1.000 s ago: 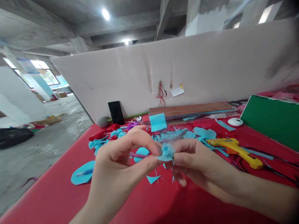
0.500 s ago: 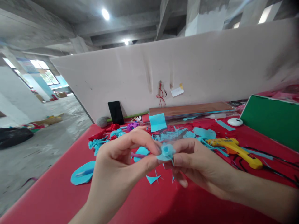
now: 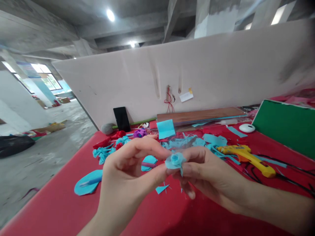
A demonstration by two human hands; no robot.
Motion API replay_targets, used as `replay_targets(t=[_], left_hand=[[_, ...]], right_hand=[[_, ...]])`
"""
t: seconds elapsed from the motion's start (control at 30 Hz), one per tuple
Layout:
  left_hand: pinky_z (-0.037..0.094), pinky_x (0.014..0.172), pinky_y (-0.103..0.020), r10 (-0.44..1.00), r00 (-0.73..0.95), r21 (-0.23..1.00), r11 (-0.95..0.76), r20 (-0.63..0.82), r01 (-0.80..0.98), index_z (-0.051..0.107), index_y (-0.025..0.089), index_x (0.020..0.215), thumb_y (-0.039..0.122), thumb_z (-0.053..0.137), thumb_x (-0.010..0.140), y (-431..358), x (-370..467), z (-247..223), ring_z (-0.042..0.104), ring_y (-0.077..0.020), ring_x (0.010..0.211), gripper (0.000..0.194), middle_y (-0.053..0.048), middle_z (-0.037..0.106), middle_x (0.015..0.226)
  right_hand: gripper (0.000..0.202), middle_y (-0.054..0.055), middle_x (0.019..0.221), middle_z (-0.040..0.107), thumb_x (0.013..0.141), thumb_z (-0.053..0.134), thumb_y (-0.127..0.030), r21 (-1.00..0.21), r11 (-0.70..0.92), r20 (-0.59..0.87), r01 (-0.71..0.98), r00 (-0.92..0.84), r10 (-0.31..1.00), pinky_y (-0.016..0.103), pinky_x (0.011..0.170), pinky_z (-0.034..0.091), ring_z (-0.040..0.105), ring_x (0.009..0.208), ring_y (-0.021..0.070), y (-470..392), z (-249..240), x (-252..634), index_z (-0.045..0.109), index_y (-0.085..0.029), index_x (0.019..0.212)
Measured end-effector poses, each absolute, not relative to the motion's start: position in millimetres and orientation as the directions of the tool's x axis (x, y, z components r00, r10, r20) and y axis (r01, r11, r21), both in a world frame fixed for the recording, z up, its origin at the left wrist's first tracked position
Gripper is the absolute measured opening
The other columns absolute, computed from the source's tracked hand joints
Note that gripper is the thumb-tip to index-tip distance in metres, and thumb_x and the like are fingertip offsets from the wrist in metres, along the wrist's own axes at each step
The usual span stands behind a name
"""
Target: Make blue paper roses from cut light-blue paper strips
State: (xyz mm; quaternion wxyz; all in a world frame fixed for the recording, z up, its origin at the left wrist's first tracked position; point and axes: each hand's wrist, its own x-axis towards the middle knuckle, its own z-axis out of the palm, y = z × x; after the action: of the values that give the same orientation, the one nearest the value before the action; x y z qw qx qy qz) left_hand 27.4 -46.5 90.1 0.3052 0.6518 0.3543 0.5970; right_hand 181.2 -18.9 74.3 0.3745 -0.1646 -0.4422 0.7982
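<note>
A small light-blue flower (image 3: pixel 175 160) with a rolled centre is held up over the red table (image 3: pixel 147 214). My left hand (image 3: pixel 133 173) pinches its left edge between thumb and forefinger. On the other side, my right hand (image 3: pixel 209 173) grips the flower's right edge and base with its fingertips. Behind my left hand lie blue paper pieces (image 3: pixel 149 160) with a dark pink stick across them. To the left, a blue pen (image 3: pixel 92 181) rests on a blue oval piece (image 3: pixel 82 187).
A yellow glue gun (image 3: pixel 248 157) with black cables lies at the right. Blue scraps (image 3: pixel 179 141) spread behind my hands. Farther back are a black phone (image 3: pixel 121 118), brown boards (image 3: pixel 201 114), a white mouse (image 3: pixel 247 127) and a green board (image 3: pixel 285 127).
The flower's outer petal looks more spread out towards the left and faces the camera more. My left fingers have shifted slightly around its edge; both hands keep their hold.
</note>
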Motion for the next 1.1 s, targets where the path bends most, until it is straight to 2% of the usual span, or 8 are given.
replay_targets(t=[0.27,0.4,0.57,0.73,0.83,0.93,1.1], left_hand=[[0.05,0.068,-0.009,0.836,-0.001,0.836,-0.549,0.549,0.004,0.06,0.031,0.085,0.005,0.066,0.068,-47,33,88,0.061,-0.0044,0.071,0.032,0.011,0.065,0.073],[0.05,0.061,-0.01,0.861,-0.002,0.86,-0.509,0.509,-0.019,0.059,0.032,0.087,0.008,0.067,0.068,-46,34,87,0.061,-0.0051,0.067,0.031,0.011,0.066,0.073],[0.049,0.064,-0.009,0.869,-0.001,0.868,-0.495,0.495,-0.029,0.058,0.033,0.089,0.008,0.067,0.068,-47,35,86,0.059,-0.0048,0.068,0.034,0.011,0.067,0.073],[0.05,0.061,-0.012,0.879,0.002,0.872,-0.472,0.476,-0.127,0.058,0.031,0.089,0.012,0.066,0.07,-47,39,84,0.058,-0.0059,0.066,0.029,0.009,0.066,0.072],[0.049,0.063,-0.013,0.871,-0.058,0.856,-0.49,0.487,-0.164,0.058,0.028,0.086,0.013,0.068,0.069,-46,42,83,0.057,-0.0054,0.065,0.025,0.009,0.064,0.069],[0.048,0.065,-0.016,0.869,-0.117,0.85,-0.495,0.481,-0.179,0.057,0.026,0.08,0.015,0.068,0.068,-47,45,81,0.056,-0.005,0.063,0.02,0.009,0.061,0.067],[0.045,0.063,-0.016,0.838,-0.152,0.829,-0.543,0.524,-0.136,0.051,0.022,0.076,0.007,0.066,0.068,-47,49,76,0.055,-0.0051,0.064,0.022,0.008,0.06,0.068]], right_hand=[[0.004,-0.002,0.058,0.057,0.068,0.07,-0.02,-0.823,-0.321,0.079,-0.468,-0.654,0.752,0.015,0.047,0.045,0.053,0.051,0.0043,-19,75,181,0.069,-0.016,0.065],[0.004,-0.002,0.059,0.056,0.069,0.069,-0.019,-0.816,-0.333,0.077,-0.473,-0.659,0.748,0.014,0.048,0.046,0.053,0.05,0.0033,-21,77,182,0.07,-0.016,0.066],[0.004,-0.002,0.062,0.056,0.07,0.068,-0.018,-0.821,-0.308,0.102,-0.481,-0.653,0.75,0.013,0.048,0.045,0.054,0.051,0.0031,-21,76,184,0.07,-0.016,0.068],[0.005,-0.002,0.062,0.055,0.073,0.066,-0.019,-0.853,-0.243,0.13,-0.462,-0.639,0.758,0.014,0.054,0.047,0.056,0.055,0.0042,-21,74,184,0.07,-0.016,0.07],[0.005,-0.002,0.065,0.057,0.073,0.065,-0.019,-0.872,-0.198,0.15,-0.447,-0.63,0.762,0.015,0.056,0.048,0.057,0.057,0.0045,-20,74,185,0.069,-0.017,0.071],[0.004,-0.003,0.068,0.059,0.073,0.065,-0.017,-0.905,-0.116,0.181,-0.41,-0.617,0.766,0.015,0.058,0.049,0.059,0.058,0.0047,-21,75,186,0.068,-0.019,0.075],[0.018,-0.004,0.07,0.061,0.065,0.069,-0.009,-0.938,0.087,0.258,-0.335,-0.513,0.819,0.015,0.054,0.048,0.056,0.058,0.0055,-24,77,187,0.067,-0.022,0.077]])
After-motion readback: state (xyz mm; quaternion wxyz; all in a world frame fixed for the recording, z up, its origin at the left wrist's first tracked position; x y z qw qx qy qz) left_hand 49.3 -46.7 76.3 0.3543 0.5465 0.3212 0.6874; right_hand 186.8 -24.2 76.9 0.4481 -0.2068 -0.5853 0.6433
